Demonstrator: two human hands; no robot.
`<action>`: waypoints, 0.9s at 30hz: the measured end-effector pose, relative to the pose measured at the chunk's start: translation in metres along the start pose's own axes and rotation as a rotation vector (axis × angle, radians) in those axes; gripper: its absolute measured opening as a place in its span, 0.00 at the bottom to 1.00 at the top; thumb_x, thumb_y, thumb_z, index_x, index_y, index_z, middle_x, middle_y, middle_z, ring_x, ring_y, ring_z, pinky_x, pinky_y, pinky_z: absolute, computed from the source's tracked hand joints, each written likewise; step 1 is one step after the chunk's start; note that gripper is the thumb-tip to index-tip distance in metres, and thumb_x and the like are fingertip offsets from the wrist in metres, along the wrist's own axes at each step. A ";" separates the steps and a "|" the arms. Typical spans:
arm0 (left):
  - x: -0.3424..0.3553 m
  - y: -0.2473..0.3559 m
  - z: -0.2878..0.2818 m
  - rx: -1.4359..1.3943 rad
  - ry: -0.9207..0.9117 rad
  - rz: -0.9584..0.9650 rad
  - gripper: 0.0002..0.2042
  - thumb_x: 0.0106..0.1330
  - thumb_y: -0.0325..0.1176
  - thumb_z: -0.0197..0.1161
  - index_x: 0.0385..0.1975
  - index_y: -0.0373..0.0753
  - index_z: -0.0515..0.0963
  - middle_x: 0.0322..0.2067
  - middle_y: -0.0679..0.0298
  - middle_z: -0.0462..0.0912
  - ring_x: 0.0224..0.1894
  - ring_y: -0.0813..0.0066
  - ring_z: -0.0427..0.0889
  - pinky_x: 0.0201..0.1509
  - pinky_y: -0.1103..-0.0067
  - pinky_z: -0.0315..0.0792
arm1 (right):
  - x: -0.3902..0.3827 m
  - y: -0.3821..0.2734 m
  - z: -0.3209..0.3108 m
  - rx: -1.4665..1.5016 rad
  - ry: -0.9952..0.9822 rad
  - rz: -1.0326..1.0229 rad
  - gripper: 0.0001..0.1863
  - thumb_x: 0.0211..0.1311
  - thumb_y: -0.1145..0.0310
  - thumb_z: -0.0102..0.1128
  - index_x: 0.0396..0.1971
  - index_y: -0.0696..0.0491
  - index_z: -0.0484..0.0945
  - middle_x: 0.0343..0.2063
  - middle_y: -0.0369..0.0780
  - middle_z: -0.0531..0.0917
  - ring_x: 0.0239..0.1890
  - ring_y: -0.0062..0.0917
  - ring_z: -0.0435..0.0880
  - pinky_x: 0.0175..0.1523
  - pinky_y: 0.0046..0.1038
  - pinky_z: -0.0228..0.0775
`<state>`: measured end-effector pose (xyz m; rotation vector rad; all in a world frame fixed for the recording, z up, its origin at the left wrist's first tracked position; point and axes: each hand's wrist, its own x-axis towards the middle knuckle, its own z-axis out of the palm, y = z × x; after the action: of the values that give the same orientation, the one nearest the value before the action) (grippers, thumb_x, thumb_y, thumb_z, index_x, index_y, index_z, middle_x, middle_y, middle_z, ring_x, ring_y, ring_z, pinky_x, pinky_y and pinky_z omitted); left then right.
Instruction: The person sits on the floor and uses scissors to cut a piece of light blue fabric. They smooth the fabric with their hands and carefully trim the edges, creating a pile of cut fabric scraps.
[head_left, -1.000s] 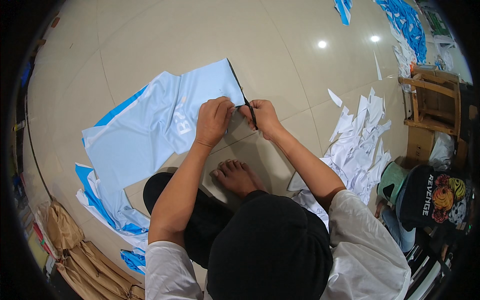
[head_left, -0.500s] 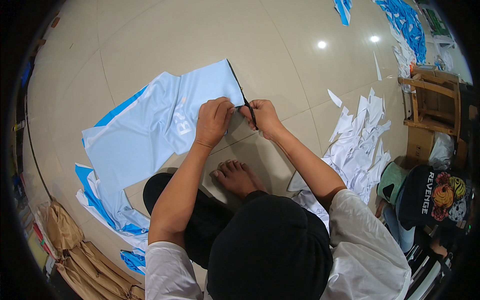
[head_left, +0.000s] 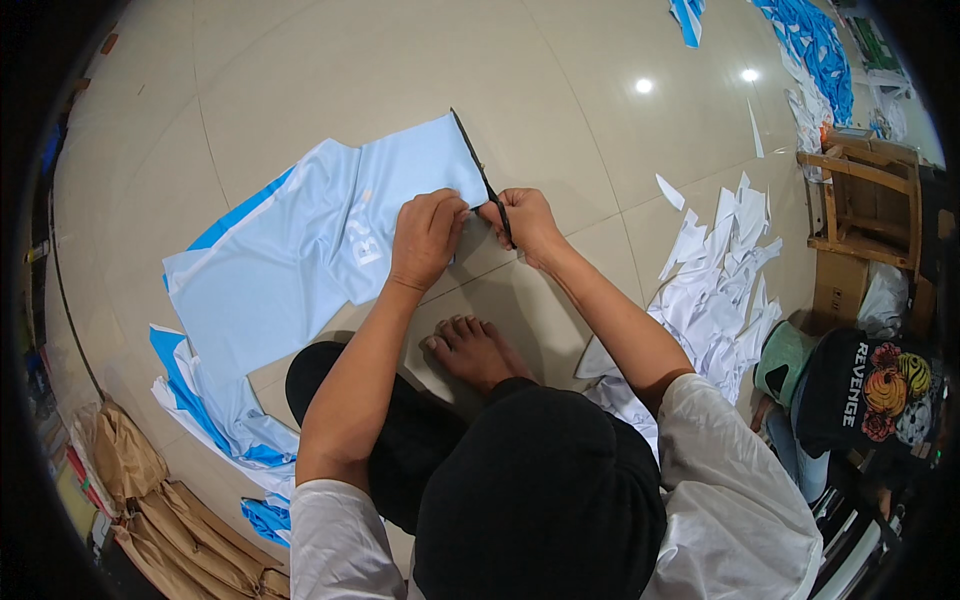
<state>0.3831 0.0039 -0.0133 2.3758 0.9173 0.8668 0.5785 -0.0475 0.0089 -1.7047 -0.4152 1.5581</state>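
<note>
A light blue fabric piece (head_left: 262,280) with white lettering and a brighter blue and white edge lies across the floor in front of me. My left hand (head_left: 428,238) pinches its right part near the lower edge, fingertips pressed together. Just to the right, my right hand (head_left: 525,222) is closed around what look like long black scissors (head_left: 505,222). Their dark, narrow length runs along the fabric's right edge, and the tip pokes a little past the far corner. The two hands are almost touching. Fingers hide part of the scissors' handles.
White fabric scraps (head_left: 715,265) are heaped to my right. Folded blue and white cloth (head_left: 215,405) lies at left, above brown wrapped bundles (head_left: 185,525). A wooden stool (head_left: 865,200) and a person in a black printed top (head_left: 870,390) are at the right. My bare foot (head_left: 475,350) rests below the hands.
The scissors have shifted slightly up and left, so their tip now shows beyond the fabric's corner. Both hands have moved up only a little, still in the same grips.
</note>
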 end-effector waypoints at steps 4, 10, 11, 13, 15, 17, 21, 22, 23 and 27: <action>0.001 0.001 0.000 0.004 0.021 0.019 0.09 0.70 0.28 0.72 0.46 0.41 0.83 0.51 0.59 0.87 0.50 0.55 0.85 0.55 0.63 0.77 | 0.001 0.001 -0.001 -0.014 0.009 -0.013 0.14 0.68 0.73 0.75 0.25 0.56 0.79 0.17 0.36 0.78 0.15 0.18 0.72 0.19 0.25 0.59; 0.001 0.001 -0.001 0.002 0.016 0.007 0.08 0.70 0.28 0.72 0.46 0.41 0.83 0.50 0.60 0.88 0.50 0.54 0.85 0.54 0.63 0.77 | 0.000 0.001 0.000 -0.017 0.014 -0.002 0.14 0.68 0.74 0.75 0.25 0.56 0.78 0.17 0.36 0.79 0.15 0.18 0.72 0.18 0.25 0.58; 0.001 0.001 -0.001 -0.001 0.004 0.004 0.08 0.70 0.29 0.73 0.46 0.40 0.83 0.49 0.60 0.88 0.49 0.54 0.85 0.55 0.62 0.77 | -0.001 0.003 -0.001 -0.028 0.015 -0.013 0.14 0.68 0.74 0.75 0.25 0.56 0.78 0.17 0.36 0.78 0.14 0.18 0.71 0.18 0.25 0.58; 0.004 0.003 -0.003 -0.011 -0.022 -0.001 0.08 0.69 0.30 0.73 0.45 0.40 0.83 0.48 0.59 0.88 0.49 0.54 0.85 0.55 0.62 0.76 | -0.004 0.009 -0.006 -0.050 0.019 -0.034 0.16 0.68 0.73 0.76 0.24 0.55 0.77 0.17 0.36 0.78 0.14 0.18 0.71 0.18 0.25 0.58; 0.006 0.010 -0.004 -0.027 -0.092 -0.047 0.08 0.70 0.30 0.73 0.44 0.40 0.83 0.47 0.59 0.88 0.49 0.54 0.85 0.56 0.61 0.76 | -0.008 0.019 -0.015 -0.052 0.061 -0.044 0.16 0.66 0.72 0.77 0.23 0.57 0.78 0.16 0.36 0.78 0.14 0.19 0.73 0.18 0.27 0.59; 0.009 0.013 -0.008 -0.017 -0.103 -0.062 0.09 0.69 0.30 0.73 0.45 0.40 0.84 0.47 0.60 0.87 0.50 0.55 0.85 0.56 0.60 0.76 | -0.016 0.024 -0.024 -0.069 0.105 -0.047 0.15 0.66 0.72 0.76 0.22 0.58 0.78 0.15 0.36 0.78 0.14 0.20 0.75 0.18 0.28 0.59; 0.028 0.005 -0.009 0.074 0.028 -0.043 0.14 0.68 0.29 0.73 0.52 0.40 0.84 0.52 0.58 0.86 0.56 0.53 0.85 0.60 0.59 0.75 | -0.037 0.041 -0.063 -0.073 0.237 -0.045 0.15 0.65 0.75 0.71 0.19 0.57 0.77 0.14 0.35 0.76 0.14 0.19 0.75 0.19 0.26 0.59; 0.033 -0.001 -0.010 0.107 0.070 -0.044 0.15 0.69 0.30 0.73 0.54 0.39 0.83 0.53 0.56 0.86 0.58 0.51 0.84 0.62 0.58 0.75 | -0.042 0.048 -0.077 -0.059 0.273 -0.046 0.15 0.65 0.75 0.70 0.19 0.57 0.76 0.14 0.35 0.76 0.14 0.18 0.75 0.19 0.26 0.59; 0.028 -0.013 -0.015 0.142 -0.024 -0.115 0.26 0.71 0.38 0.73 0.67 0.39 0.79 0.68 0.50 0.79 0.73 0.43 0.74 0.76 0.53 0.67 | -0.049 0.055 -0.089 -0.011 0.287 -0.049 0.15 0.64 0.74 0.70 0.19 0.57 0.76 0.15 0.35 0.76 0.14 0.18 0.75 0.19 0.26 0.59; 0.023 -0.024 -0.030 0.264 -0.319 -0.180 0.43 0.73 0.54 0.70 0.84 0.45 0.63 0.85 0.51 0.56 0.87 0.39 0.47 0.87 0.41 0.41 | -0.078 0.073 -0.146 -0.016 0.518 0.004 0.15 0.62 0.71 0.72 0.19 0.55 0.75 0.15 0.34 0.76 0.15 0.19 0.76 0.20 0.26 0.62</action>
<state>0.3653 0.0418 0.0028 2.5020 1.1447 0.2994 0.6827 -0.1955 0.0030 -2.0346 -0.1563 1.0570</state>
